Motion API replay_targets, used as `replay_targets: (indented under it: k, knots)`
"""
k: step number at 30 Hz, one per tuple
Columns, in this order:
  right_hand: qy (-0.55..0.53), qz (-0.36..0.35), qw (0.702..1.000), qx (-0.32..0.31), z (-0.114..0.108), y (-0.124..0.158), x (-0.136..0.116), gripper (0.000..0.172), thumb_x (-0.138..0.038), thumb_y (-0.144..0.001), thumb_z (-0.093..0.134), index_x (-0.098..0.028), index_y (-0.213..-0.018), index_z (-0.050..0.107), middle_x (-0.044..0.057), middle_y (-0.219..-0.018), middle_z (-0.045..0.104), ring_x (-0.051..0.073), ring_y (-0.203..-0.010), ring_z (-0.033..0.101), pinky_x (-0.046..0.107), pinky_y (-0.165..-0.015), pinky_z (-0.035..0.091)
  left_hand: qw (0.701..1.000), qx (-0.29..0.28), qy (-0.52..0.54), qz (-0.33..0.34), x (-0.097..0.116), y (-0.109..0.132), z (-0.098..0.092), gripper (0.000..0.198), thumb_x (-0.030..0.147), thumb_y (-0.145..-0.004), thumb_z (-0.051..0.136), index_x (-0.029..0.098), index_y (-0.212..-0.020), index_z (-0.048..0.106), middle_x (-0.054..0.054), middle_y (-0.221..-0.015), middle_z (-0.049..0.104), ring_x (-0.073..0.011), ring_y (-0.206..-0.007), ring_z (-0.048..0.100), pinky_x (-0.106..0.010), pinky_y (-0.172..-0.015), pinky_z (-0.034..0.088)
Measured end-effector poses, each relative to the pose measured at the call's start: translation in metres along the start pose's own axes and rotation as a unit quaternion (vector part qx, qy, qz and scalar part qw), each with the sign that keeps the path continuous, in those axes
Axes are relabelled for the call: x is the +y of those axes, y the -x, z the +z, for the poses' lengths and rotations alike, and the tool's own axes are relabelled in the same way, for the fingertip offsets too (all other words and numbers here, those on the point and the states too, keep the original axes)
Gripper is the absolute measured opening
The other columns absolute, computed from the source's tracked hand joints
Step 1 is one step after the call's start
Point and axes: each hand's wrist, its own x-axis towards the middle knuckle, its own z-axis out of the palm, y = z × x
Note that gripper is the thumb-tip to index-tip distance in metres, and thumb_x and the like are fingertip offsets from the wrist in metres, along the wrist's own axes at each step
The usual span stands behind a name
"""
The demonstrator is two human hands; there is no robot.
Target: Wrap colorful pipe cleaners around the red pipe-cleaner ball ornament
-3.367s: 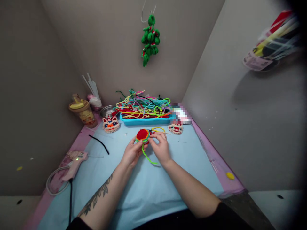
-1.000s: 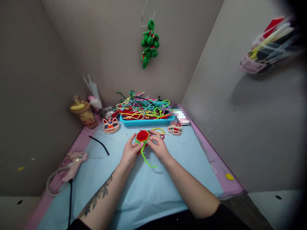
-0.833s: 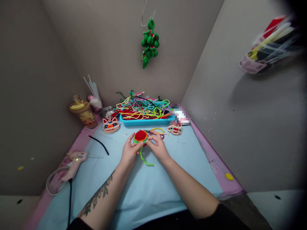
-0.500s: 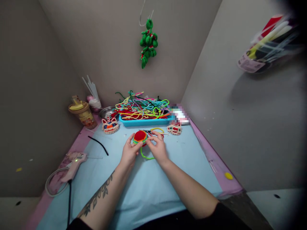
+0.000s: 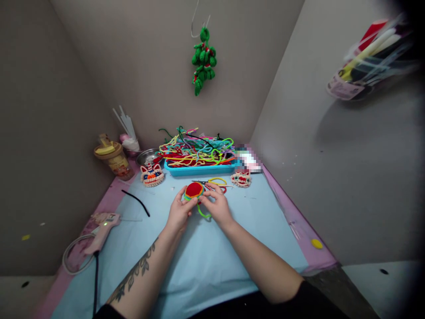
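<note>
Coiled disc (image 5: pixel 194 190), red fuzzy centre ringed in orange, green and blue, is held just above the worktop (image 5: pixel 206 261) at centre, pinched by left hand (image 5: pixel 178 213) at its 7 o'clock and right hand (image 5: pixel 216 207) at 4 o'clock, fingers closed on the rim to keep the coil tight. Loose lime pipe-cleaner tail (image 5: pixel 203 213) curls below at 6 o'clock. Blue tray (image 5: pixel 199 169) of tangled pipe cleaners lies at 12 o'clock, glue gun (image 5: pixel 101 226) well apart at 8 o'clock.
</note>
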Motion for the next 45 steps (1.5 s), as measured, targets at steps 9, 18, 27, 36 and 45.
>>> replay_targets:
  k: [9, 18, 27, 36, 45]
  knots:
    - [-0.097, 0.101, 0.989, -0.057, 0.003, -0.002, 0.008, 0.020, -0.039, -0.070, 0.071, -0.020, -0.064, 0.070, 0.010, -0.124, 0.057, 0.028, -0.119, 0.052, 0.044, -0.104, 0.034, 1.000, -0.005, -0.006, -0.007, 0.001, 0.000, 0.001, 0.097, 0.029, -0.057, 0.083, 0.011, -0.138, 0.034, 0.008, -0.054, 0.055, -0.0011, -0.036, 0.032, -0.015, -0.036, 0.022]
    - [-0.154, 0.172, 0.968, -0.096, 0.000, -0.008, 0.013, 0.027, -0.045, -0.062, 0.075, -0.019, -0.059, 0.069, 0.010, -0.132, 0.055, 0.030, -0.127, 0.046, 0.040, -0.106, 0.029, 1.000, -0.005, -0.027, -0.005, -0.004, -0.003, 0.000, 0.099, 0.031, -0.057, 0.083, 0.009, -0.139, 0.033, 0.008, -0.052, 0.052, -0.0018, -0.036, 0.032, -0.015, -0.037, 0.021]
    - [0.003, -0.004, 1.000, -0.018, -0.005, -0.005, -0.001, 0.009, -0.026, -0.072, 0.067, -0.021, -0.079, 0.069, 0.010, -0.120, 0.057, 0.026, -0.118, 0.051, 0.043, -0.104, 0.034, 0.995, 0.028, 0.078, -0.047, -0.005, -0.008, -0.003, 0.090, 0.024, -0.055, 0.085, 0.013, -0.132, 0.040, 0.006, -0.059, 0.054, 0.0007, -0.036, 0.028, -0.014, -0.037, 0.019]
    - [0.118, -0.218, 0.968, -0.045, 0.000, 0.005, -0.005, 0.016, -0.025, -0.076, 0.069, -0.028, -0.091, 0.068, 0.006, -0.125, 0.051, 0.026, -0.123, 0.040, 0.048, -0.106, 0.033, 0.994, 0.019, 0.094, -0.049, -0.005, -0.006, 0.000, 0.091, 0.024, -0.054, 0.084, 0.012, -0.132, 0.039, 0.007, -0.056, 0.052, 0.0001, -0.036, 0.030, -0.014, -0.038, 0.022]
    - [0.058, -0.169, 0.983, 0.034, -0.010, -0.006, 0.004, 0.006, -0.024, -0.079, 0.066, -0.027, -0.078, 0.072, 0.005, -0.097, 0.068, 0.024, -0.104, 0.053, 0.047, -0.096, 0.040, 1.000, 0.025, -0.003, -0.004, -0.010, -0.005, 0.002, 0.093, 0.035, -0.054, 0.084, 0.011, -0.132, 0.038, 0.012, -0.042, 0.042, -0.0033, -0.035, 0.031, -0.016, -0.039, 0.020]
